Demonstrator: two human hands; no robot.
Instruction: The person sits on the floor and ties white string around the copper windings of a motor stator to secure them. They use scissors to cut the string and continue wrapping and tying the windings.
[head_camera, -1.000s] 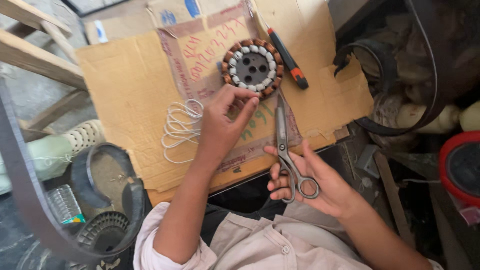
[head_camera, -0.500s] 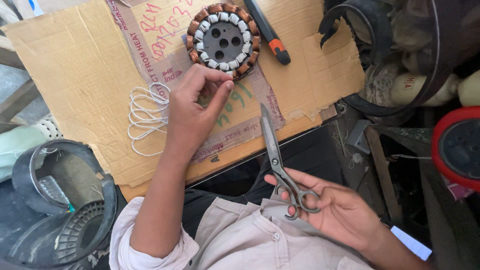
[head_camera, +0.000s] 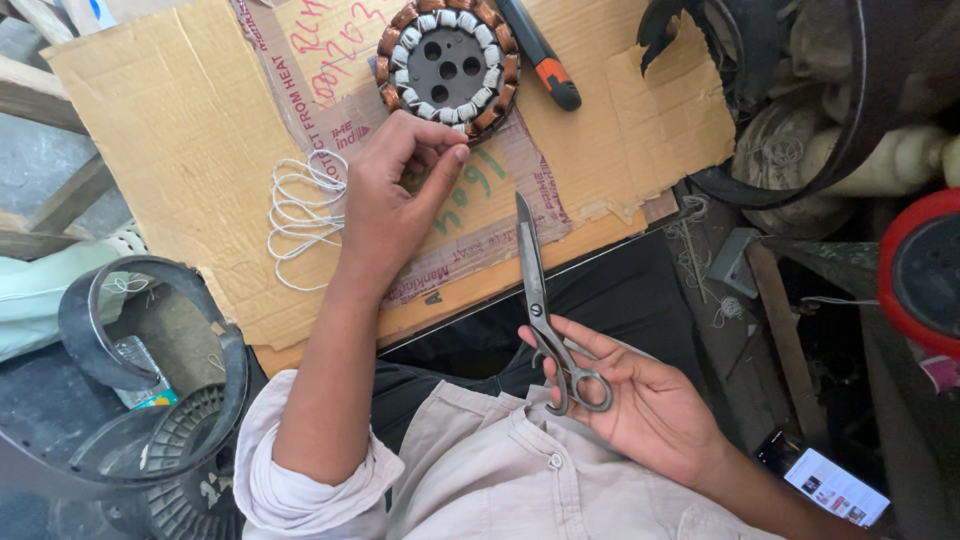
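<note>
Scissors (head_camera: 545, 310) nearest, handles loosely cradled in right hand (head_camera: 640, 400), blades shut and pointing away, parked clear of the work. Further out, left hand (head_camera: 390, 200) on cardboard (head_camera: 170, 140), fingers (head_camera: 445, 165) pinched together, probably on a thread end. String (head_camera: 300, 205) coiled just left of them; stator (head_camera: 450, 60) beyond fingertips, knife (head_camera: 540, 55) alongside.

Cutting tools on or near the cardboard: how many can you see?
2. The scissors are held closed in the right hand, blades pointing up over the cardboard's near edge. The utility knife, black and orange, lies on the cardboard right of the motor stator. Others may be hidden.
</note>
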